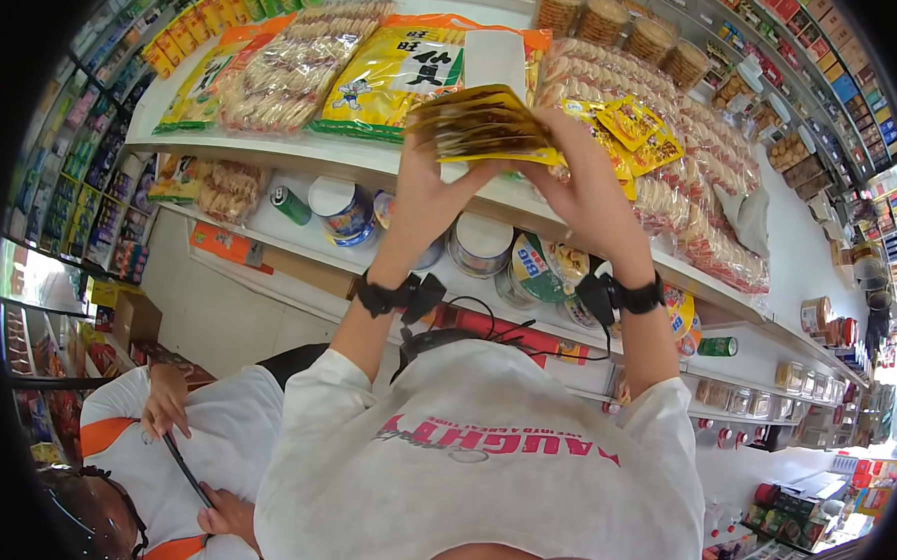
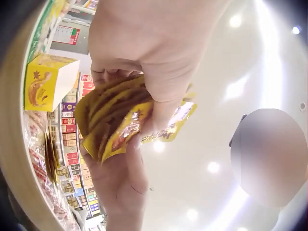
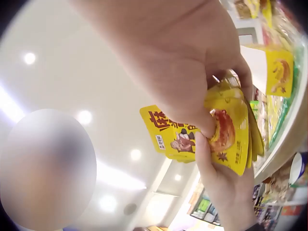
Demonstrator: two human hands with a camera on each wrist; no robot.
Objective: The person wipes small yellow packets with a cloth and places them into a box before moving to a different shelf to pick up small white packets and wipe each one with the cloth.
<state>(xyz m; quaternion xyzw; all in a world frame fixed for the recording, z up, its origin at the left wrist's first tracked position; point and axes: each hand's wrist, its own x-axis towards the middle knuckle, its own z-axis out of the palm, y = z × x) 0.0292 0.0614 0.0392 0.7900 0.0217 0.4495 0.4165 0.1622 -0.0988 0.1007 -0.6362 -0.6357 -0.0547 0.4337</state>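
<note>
A fanned stack of yellow snack packets [image 1: 483,126] is held up above the shelf edge between both hands. My left hand [image 1: 427,189] grips its left side, the thumb along the near edge. On the other side my right hand [image 1: 580,176] holds the stack, its thumb pressing the front packet. In the right wrist view the front packet [image 3: 226,130] shows a reddish food picture and dark red lettering. The left wrist view shows the packets' edges [image 2: 110,110] spread apart. Several loose yellow packets [image 1: 640,133] lie on the bagged snacks beside my right hand.
Behind the stack stands a white-and-yellow box [image 2: 43,86]. Large yellow bags [image 1: 377,77] and clear bags of wrapped snacks [image 1: 298,68] cover the counter. Tubs and cans [image 1: 480,243] fill the shelf below. Another person [image 1: 182,429] is at the lower left, holding a dark thin object.
</note>
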